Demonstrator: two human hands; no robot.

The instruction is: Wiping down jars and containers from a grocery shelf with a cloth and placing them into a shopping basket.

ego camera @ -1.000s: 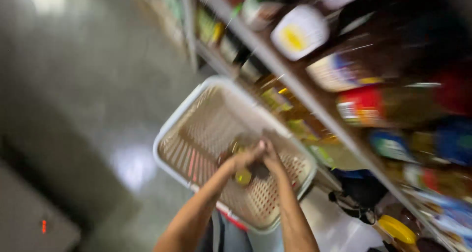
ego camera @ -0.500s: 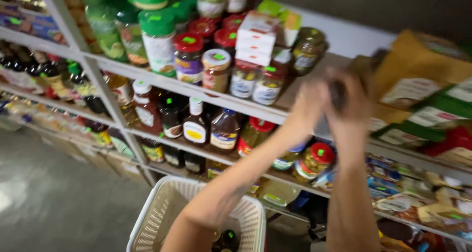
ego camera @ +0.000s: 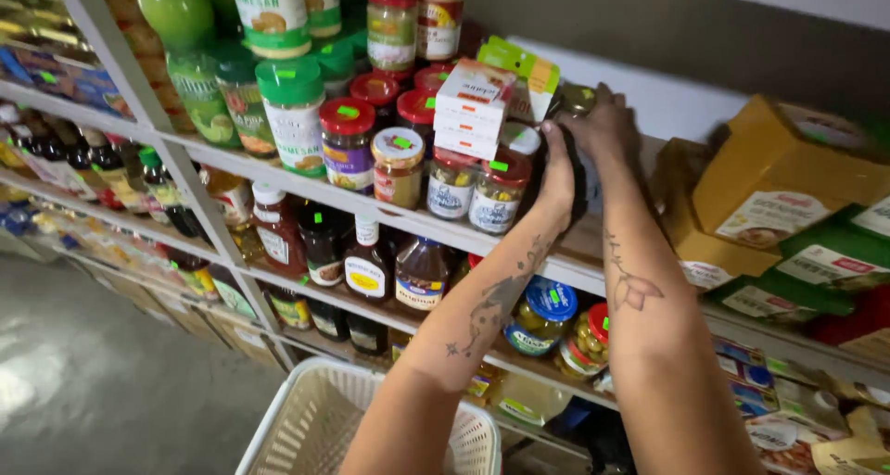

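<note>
Store shelf [ego camera: 593, 262] | both hands' grip closed on dark jar [ego camera: 577, 160], mostly hidden | left hand [ego camera: 559, 174] | right hand [ego camera: 607, 127]

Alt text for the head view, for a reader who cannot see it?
Both hands, left hand and right hand, grip a dark jar on a shelf crowded with jars and boxes. A white basket sits below.

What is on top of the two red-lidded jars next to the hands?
A stack of small white and red cardboard boxes sits on the two red-lidded glass jars. The left hand and right hand cover a dark jar beside them, so its contents are hidden.
</note>
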